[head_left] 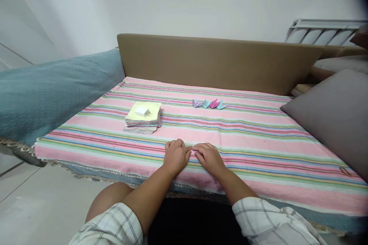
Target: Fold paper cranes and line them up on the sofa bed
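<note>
My left hand (177,156) and my right hand (209,157) rest close together on the striped cloth, near the front edge. Both have their fingers curled, and the fingertips almost meet. A little pink shows between them; whether it is paper or the cloth I cannot tell. Beyond my left hand sits a stack of square paper (143,122), yellow on top, with a white plug adapter (142,111) lying on it. Farther back, several small folded paper cranes (213,103) in purple, teal, pink and light blue stand in a row.
A pink striped cloth (253,141) covers the seat. Behind it rises a brown backrest board (212,63). On the left is a blue-covered armrest (66,84), on the right a grey cushion (339,111). A small brown object (345,171) lies near the cushion.
</note>
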Demonstrator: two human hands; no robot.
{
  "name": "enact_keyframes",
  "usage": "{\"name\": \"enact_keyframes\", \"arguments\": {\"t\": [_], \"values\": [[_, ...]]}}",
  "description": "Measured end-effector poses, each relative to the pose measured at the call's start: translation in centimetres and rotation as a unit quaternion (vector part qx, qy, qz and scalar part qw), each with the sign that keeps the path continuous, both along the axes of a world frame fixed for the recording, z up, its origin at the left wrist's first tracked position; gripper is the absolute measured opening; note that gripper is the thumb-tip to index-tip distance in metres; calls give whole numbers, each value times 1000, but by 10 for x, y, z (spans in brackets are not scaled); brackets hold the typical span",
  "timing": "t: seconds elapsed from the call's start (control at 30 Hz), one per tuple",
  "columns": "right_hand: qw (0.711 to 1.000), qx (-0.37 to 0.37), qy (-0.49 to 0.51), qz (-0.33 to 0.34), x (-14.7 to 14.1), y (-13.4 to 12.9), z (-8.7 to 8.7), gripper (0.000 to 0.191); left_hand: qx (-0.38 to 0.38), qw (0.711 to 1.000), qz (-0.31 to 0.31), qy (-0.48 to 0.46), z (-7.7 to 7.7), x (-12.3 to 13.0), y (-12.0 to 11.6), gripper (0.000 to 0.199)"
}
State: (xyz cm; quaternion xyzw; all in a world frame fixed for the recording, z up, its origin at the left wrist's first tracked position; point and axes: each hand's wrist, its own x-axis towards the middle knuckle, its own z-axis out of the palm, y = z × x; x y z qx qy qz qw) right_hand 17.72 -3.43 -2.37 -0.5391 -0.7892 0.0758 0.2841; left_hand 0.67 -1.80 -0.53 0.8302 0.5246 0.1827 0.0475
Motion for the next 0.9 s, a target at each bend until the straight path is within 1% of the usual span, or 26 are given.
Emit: {"name": "enact_keyframes", "arguments": {"t": [0.1,0.27,0.33,0.53,0.67,0.8,0.9], "values": [[999,31,-36,18,1,0,-1,19,1,1000,2,0,0,0,0,25],[992,61,-80,70,4,-3,1,27,-1,1000,3,2,1,0,0,24],[990,70,-100,73,6,-5,0,28,-1,1000,2,5,1,1,0,23],[986,96,-132,42,8,-9,-4,30,0,1000,1,11,0,0,1,22],[982,127,-134,24,14,-7,-9,23,3,1000,2,10,0,0,1,22],[979,155,-127,20,24,-7,-10,19,2,1000,4,11,0,1,1,22],[981,169,-96,-10,27,-9,-6,23,-4,1000,2,8,1,1,1,22]]}}
